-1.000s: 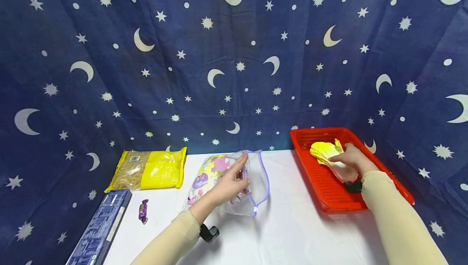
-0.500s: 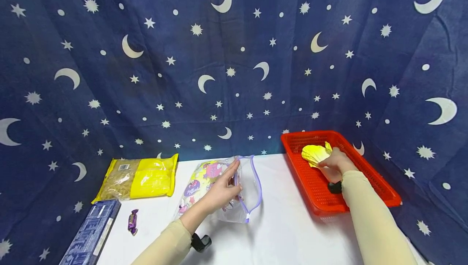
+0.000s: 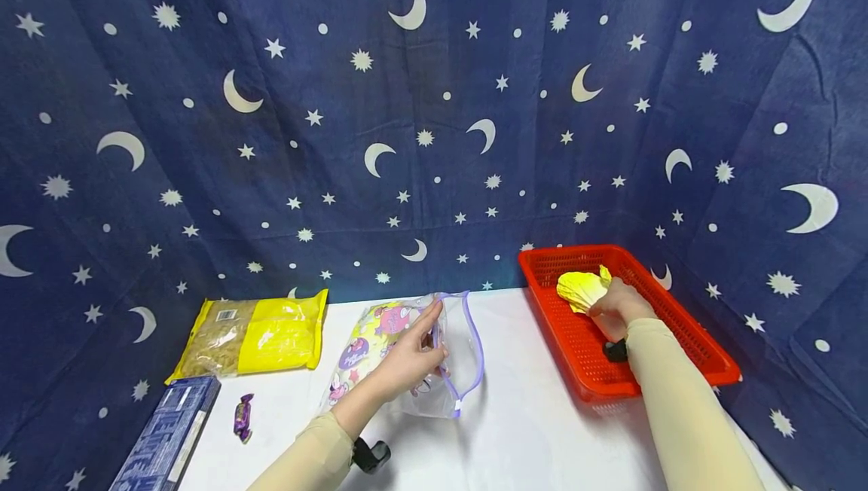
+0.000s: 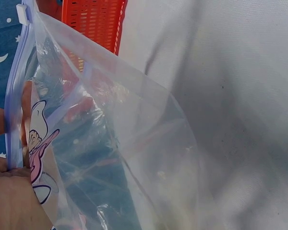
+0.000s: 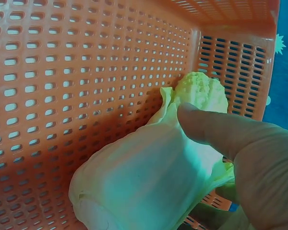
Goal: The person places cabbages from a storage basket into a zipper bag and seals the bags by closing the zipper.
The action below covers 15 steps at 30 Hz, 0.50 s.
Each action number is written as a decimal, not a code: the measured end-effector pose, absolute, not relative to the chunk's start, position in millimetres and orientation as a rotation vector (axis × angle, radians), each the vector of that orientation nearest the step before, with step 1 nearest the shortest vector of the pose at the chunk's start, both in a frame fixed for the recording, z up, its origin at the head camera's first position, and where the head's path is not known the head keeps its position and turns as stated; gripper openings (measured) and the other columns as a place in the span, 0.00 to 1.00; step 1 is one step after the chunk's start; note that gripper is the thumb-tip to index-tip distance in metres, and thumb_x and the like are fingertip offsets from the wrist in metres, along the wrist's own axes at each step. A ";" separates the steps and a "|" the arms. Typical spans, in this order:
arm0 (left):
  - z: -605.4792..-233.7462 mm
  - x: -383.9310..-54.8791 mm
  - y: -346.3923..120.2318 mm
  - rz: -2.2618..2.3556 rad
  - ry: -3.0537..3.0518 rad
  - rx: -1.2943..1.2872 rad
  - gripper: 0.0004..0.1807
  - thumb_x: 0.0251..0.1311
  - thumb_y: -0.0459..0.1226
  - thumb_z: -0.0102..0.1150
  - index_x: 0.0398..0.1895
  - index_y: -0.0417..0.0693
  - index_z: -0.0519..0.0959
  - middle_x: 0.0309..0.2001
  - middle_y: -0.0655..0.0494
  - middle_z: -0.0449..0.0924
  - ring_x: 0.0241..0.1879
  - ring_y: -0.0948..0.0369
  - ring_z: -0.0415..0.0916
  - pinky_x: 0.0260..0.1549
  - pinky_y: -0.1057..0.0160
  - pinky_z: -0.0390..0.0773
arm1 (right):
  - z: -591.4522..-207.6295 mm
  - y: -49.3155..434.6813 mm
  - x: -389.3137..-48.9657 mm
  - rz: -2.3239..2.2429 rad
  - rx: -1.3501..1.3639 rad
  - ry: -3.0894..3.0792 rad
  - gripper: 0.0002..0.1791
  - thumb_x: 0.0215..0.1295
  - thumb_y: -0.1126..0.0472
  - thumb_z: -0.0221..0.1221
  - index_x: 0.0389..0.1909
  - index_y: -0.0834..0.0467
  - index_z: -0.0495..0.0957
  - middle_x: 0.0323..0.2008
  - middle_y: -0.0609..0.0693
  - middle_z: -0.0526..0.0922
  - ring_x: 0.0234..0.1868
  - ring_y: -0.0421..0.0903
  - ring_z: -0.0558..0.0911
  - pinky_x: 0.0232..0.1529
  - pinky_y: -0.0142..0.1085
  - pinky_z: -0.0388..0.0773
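Observation:
In the red basket (image 3: 552, 318) lies a Chinese cabbage (image 3: 582, 289) with yellow-green leaf tips and a pale thick stem. My right hand (image 3: 620, 303) grips it from above and the right; the right wrist view shows the thumb across the cabbage (image 5: 139, 172), with the other fingers partly hidden beneath. My left hand (image 3: 407, 355) holds a clear zip bag (image 3: 369, 352) near its mouth, which has a purple zip edge and gapes toward the right. Cartoon prints cover the bag's side. In the left wrist view, fingers sit around the bag's zip edge (image 4: 13, 96).
A yellow bag of dry pasta-like pieces (image 3: 281, 333) lies at the back left. Before it are a long blue box (image 3: 166, 431) and a purple wrapped candy (image 3: 242, 417). A dark blue curtain (image 3: 325, 137) with moons and stars stands behind the white table (image 3: 522, 416).
The head view has turned a little to the right. My right hand has closed further round the cabbage, which still lies in the basket. The left hand keeps its hold on the bag.

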State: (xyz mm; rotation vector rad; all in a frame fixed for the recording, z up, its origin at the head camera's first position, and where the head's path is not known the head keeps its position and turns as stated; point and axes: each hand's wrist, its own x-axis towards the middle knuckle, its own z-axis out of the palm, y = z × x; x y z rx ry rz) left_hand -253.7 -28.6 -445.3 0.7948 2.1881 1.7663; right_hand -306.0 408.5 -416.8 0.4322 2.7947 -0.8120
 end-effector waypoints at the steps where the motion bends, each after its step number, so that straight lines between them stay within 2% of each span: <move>1: -445.6 -253.6 -28.4 1.765 2.189 0.794 0.46 0.64 0.28 0.58 0.83 0.54 0.50 0.83 0.57 0.39 0.49 0.54 0.72 0.34 0.60 0.86 | -416.6 407.8 -305.7 -0.814 0.439 2.793 0.48 0.55 0.59 0.70 0.66 0.80 0.53 0.59 0.77 0.67 0.58 0.70 0.68 0.65 0.65 0.65; 7: -445.1 -252.6 -28.0 1.758 2.188 0.798 0.46 0.64 0.27 0.57 0.83 0.55 0.51 0.83 0.59 0.39 0.52 0.49 0.72 0.35 0.60 0.86 | -414.7 406.3 -305.8 -0.732 0.437 2.841 0.46 0.53 0.59 0.70 0.63 0.80 0.56 0.56 0.77 0.70 0.55 0.69 0.72 0.61 0.64 0.70; 15: -443.7 -252.8 -27.8 1.761 2.175 0.805 0.46 0.65 0.27 0.56 0.83 0.54 0.50 0.83 0.59 0.38 0.50 0.53 0.73 0.36 0.60 0.86 | -417.9 406.4 -305.3 -0.711 0.434 2.853 0.42 0.51 0.61 0.69 0.60 0.78 0.60 0.54 0.75 0.73 0.53 0.68 0.73 0.59 0.64 0.71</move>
